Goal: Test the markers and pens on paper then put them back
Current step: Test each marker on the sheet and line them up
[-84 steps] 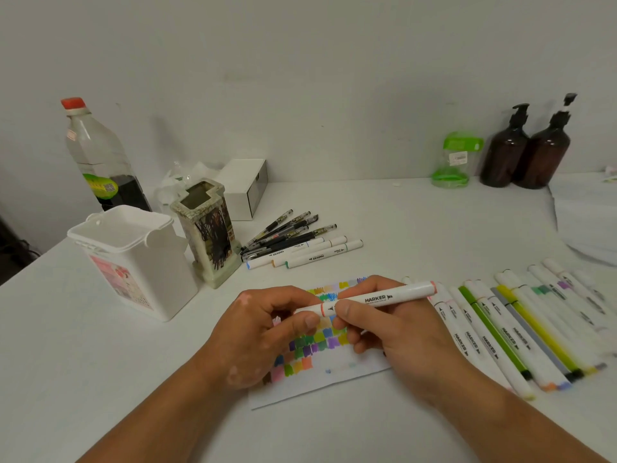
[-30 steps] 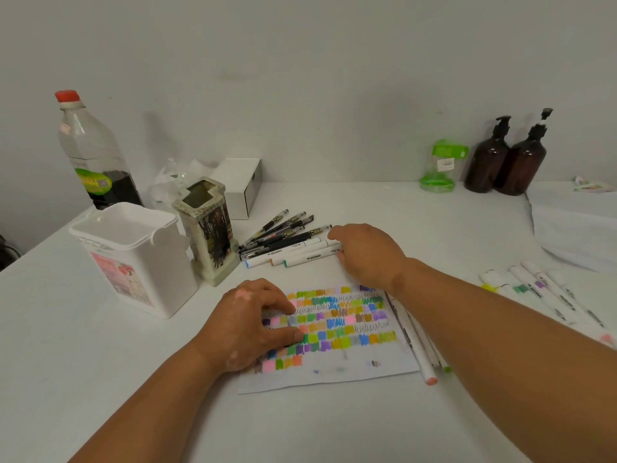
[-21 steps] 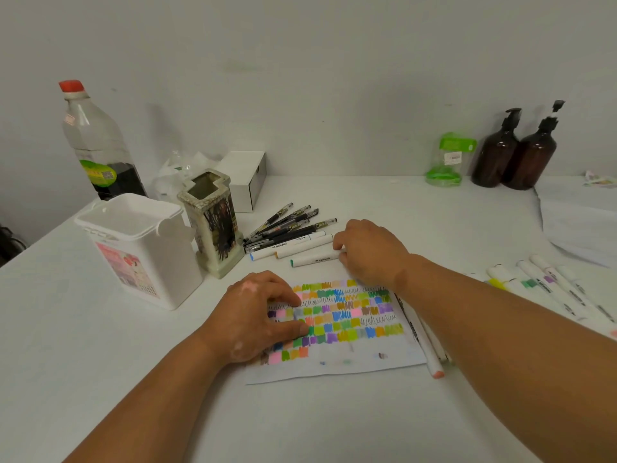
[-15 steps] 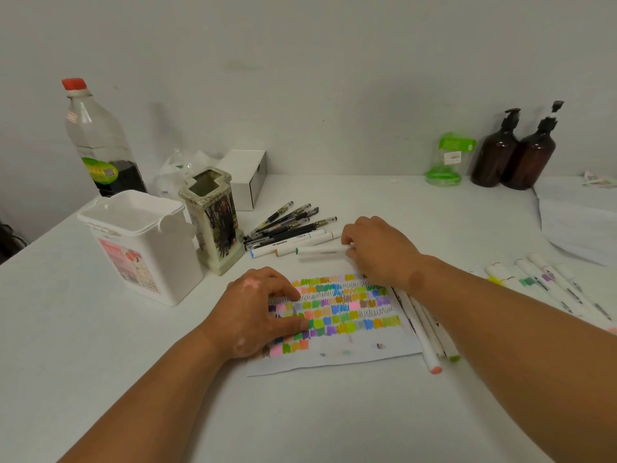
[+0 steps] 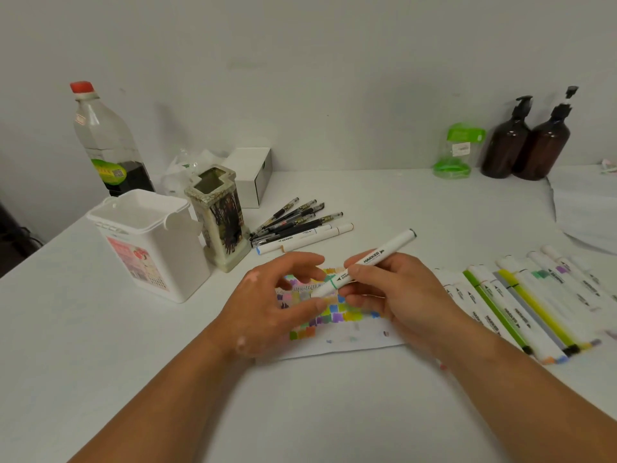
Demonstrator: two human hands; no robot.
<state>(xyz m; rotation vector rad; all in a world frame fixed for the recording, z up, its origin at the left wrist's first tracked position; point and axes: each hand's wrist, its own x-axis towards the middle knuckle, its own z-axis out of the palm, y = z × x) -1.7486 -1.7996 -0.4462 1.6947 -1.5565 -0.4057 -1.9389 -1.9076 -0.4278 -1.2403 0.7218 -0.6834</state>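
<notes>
Lifted from far marker row [image 5: 302, 236]: white green-banded plastic marker [image 5: 367, 259], gripped by right hand [image 5: 400, 295].
Left hand [image 5: 267, 305] held loose beside cap [image 5: 322, 289]; coloured swatch paper [image 5: 350, 342] could be smeared by jerked uncapping.

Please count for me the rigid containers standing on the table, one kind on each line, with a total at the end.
Brown pump bottles: 2
Clear bottle with red cap: 1
Green-lidded clear jar: 1
White tub: 1
Ceramic pen holder: 1
White box: 1
Total: 7
</notes>
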